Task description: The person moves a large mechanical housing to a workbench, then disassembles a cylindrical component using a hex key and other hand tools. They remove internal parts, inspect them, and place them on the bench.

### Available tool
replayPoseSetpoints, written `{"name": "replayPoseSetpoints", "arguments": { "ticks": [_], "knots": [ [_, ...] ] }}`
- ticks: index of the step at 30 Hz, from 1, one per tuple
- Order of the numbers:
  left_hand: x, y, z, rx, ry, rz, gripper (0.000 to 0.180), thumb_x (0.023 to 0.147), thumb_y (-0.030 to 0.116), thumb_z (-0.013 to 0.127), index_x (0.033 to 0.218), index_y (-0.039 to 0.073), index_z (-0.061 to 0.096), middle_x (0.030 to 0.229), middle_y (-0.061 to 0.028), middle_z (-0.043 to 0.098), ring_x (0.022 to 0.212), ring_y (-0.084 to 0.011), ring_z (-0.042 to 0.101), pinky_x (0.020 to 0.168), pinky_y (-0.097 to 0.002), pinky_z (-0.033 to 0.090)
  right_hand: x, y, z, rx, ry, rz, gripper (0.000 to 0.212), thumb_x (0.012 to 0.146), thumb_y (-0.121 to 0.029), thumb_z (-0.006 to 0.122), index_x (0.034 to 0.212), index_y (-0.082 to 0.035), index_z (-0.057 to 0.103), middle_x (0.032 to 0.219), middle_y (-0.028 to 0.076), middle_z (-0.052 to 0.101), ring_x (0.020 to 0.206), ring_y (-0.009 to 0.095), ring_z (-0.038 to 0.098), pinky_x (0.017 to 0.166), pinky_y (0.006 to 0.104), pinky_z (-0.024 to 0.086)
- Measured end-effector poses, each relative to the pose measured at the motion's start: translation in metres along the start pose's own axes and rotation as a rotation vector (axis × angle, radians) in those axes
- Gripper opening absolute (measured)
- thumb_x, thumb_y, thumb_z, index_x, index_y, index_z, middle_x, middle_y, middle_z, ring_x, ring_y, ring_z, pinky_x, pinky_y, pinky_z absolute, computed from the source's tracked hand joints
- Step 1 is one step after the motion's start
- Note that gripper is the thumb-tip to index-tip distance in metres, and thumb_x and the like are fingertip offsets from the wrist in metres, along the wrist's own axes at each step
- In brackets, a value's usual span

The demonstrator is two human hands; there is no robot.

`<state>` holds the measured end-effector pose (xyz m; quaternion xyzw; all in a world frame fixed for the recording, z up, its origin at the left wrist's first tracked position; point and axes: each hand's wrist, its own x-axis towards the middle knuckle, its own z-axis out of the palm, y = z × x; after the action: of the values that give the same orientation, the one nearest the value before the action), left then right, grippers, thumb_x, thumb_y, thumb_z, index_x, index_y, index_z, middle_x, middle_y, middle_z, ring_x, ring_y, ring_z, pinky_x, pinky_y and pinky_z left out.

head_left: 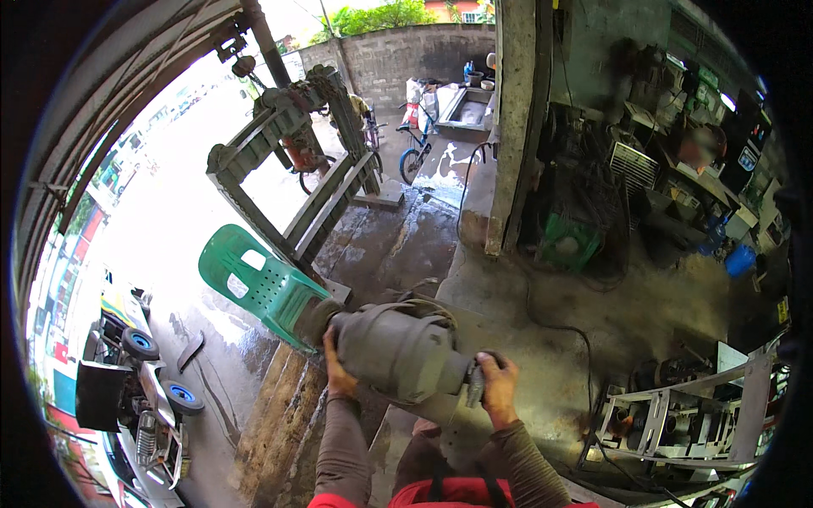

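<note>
Concrete floor (491, 288) spreads around the green chair (284, 296); right of that chair, we grasp the grey housing (389, 343), left grip (340, 366) cupping its chair-side end, right grip (500, 388) clasping the narrower far end. We judge it heavy, rigid, perhaps greasy, best supported under both ends.

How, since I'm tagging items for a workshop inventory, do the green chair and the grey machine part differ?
Colour: the green chair is bright, the grey machine part dull. Shape: the chair's back is thin and pierced with holes; the part is bulky and rounded. Contact: the part has the left hand and right hand at opposite ends; neither hand is seen holding the chair. Each is largely one colour.
</note>
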<state>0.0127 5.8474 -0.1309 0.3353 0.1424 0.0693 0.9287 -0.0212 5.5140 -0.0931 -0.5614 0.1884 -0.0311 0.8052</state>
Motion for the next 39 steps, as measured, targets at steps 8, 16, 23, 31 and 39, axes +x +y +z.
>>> {"name": "replayPoseSetpoints", "arguments": {
  "ticks": [8, 16, 23, 31, 39],
  "knots": [
    [-0.136, -0.033, -0.100, 0.118, 0.223, 0.345, 0.070, 0.104, 0.053, 0.054, 0.164, 0.025, 0.031, 0.168, -0.0083, 0.034, 0.152, -0.0288, 0.036, 0.125, -0.0501, 0.034, 0.005, -0.012, -0.009, -0.220, -0.327, 0.127, 0.025, 0.092, -0.020, 0.078, 0.100, 0.004, 0.076, 0.093, 0.005, 0.076, 0.084, 0.013, 0.068, 0.079, 0.0299, 0.054],
    [-0.217, -0.108, -0.070, 0.360, 0.655, 0.611, 0.088, 0.101, 0.044, 0.067, 0.167, 0.020, 0.015, 0.172, -0.0099, 0.024, 0.152, -0.0341, 0.036, 0.126, -0.0568, 0.029, 0.066, -0.047, 0.025, -0.618, -0.779, 0.024, 0.039, 0.086, -0.035, 0.074, 0.101, 0.000, 0.079, 0.092, 0.015, 0.078, 0.085, 0.027, 0.074, 0.082, 0.0380, 0.056],
    [-0.184, -0.129, -0.026, 0.181, 0.894, 0.617, 0.087, 0.100, 0.044, 0.067, 0.167, 0.019, 0.017, 0.171, -0.0114, 0.026, 0.151, -0.0346, 0.037, 0.125, -0.0565, 0.030, 0.118, -0.074, 0.107, -0.813, -1.174, -0.012, 0.050, 0.083, -0.044, 0.074, 0.107, -0.001, 0.080, 0.102, 0.020, 0.078, 0.095, 0.035, 0.074, 0.087, 0.0441, 0.057],
    [-0.119, -0.162, 0.025, 0.124, 1.095, 0.622, 0.085, 0.100, 0.045, 0.066, 0.166, 0.019, 0.019, 0.169, -0.0131, 0.027, 0.151, -0.0351, 0.037, 0.125, -0.0562, 0.030, 0.181, -0.089, 0.183, -0.890, -1.427, 0.069, 0.037, 0.091, -0.033, 0.071, 0.107, 0.000, 0.080, 0.094, 0.019, 0.079, 0.085, 0.030, 0.076, 0.081, 0.0404, 0.057],
    [-0.061, -0.212, 0.080, 0.061, 1.346, 0.732, 0.084, 0.099, 0.046, 0.065, 0.165, 0.018, 0.022, 0.168, -0.0149, 0.029, 0.150, -0.0356, 0.038, 0.124, -0.0559, 0.031, 0.265, -0.086, 0.222, -0.998, -1.627, 0.099, 0.043, 0.092, -0.038, 0.069, 0.109, 0.000, 0.079, 0.100, 0.024, 0.077, 0.093, 0.036, 0.076, 0.088, 0.0446, 0.056]
  ]
}}
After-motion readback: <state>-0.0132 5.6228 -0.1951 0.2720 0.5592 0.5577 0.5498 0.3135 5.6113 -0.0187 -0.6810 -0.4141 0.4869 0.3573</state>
